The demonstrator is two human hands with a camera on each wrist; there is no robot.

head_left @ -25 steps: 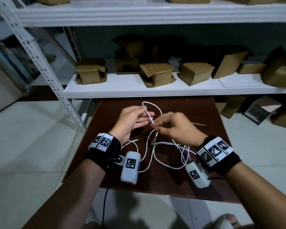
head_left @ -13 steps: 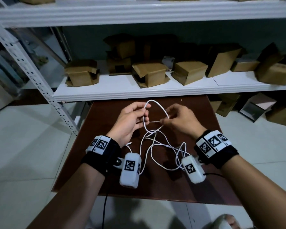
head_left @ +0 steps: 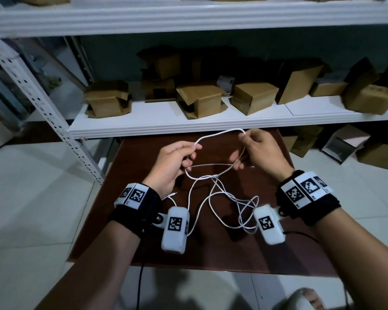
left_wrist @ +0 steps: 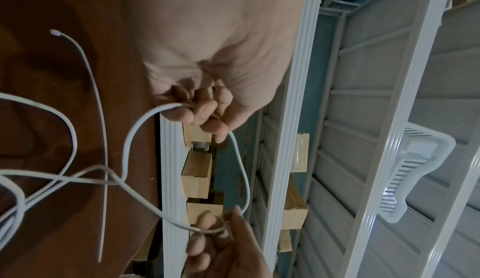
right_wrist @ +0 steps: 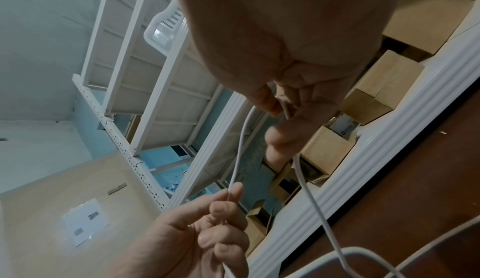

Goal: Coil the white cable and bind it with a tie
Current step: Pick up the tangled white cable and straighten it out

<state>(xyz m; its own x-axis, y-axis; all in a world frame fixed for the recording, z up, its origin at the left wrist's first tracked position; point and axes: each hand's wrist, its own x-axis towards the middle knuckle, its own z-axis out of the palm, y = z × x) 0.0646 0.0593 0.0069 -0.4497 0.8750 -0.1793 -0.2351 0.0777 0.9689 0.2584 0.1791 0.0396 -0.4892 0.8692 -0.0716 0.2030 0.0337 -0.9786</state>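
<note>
Both hands hold the white cable (head_left: 220,133) in the air above the brown table (head_left: 211,253). My left hand (head_left: 194,148) pinches it between thumb and forefinger. From there it arches to my right hand (head_left: 242,136), which pinches it at the fingertips, then drops past the lower fingers. The rest lies in loose tangled loops on the table between my wrists. A thin white tie (head_left: 211,165) lies flat on the table under the hands. The left wrist view shows the left hand (left_wrist: 205,115), the cable (left_wrist: 245,179) and the tie (left_wrist: 103,138). The right wrist view shows the right hand (right_wrist: 275,107) and the cable (right_wrist: 240,144).
A white metal shelf (head_left: 211,124) stands right behind the table, with several cardboard boxes (head_left: 199,99) on it. Its perforated post (head_left: 43,108) slants down at the left. More boxes sit on the tiled floor at the right.
The hands have moved apart. My right hand has risen and gone right, and the cable loop between the two hands has widened. The tie on the table has not moved.
</note>
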